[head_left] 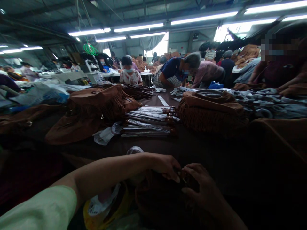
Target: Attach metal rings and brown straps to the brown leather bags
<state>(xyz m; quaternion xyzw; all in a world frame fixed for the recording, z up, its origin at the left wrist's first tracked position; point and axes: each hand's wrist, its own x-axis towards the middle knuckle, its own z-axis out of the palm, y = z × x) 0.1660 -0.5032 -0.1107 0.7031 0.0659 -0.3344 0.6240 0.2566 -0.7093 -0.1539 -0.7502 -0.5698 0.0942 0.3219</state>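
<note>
Dark brown fringed suede bag (155,201) at the near edge of the table, low in view and deep in shadow. Left hand (169,167), below a pale green sleeve (35,207), curled closed over the bag's top; right hand (201,185) also closed, both gripping near a small dark metal fitting (184,179), exact hold hidden by shadow. Just left of the bag, a crumpled white plastic bag (104,199) against yellow packaging (92,222). Ahead on the dark table (216,153), long slim brown-tipped pieces in clear plastic sleeves (148,119), between two more fringed brown suede bags (103,102) (211,111). Beyond, a co-worker in a navy shirt (171,70), bent over the table.
</note>
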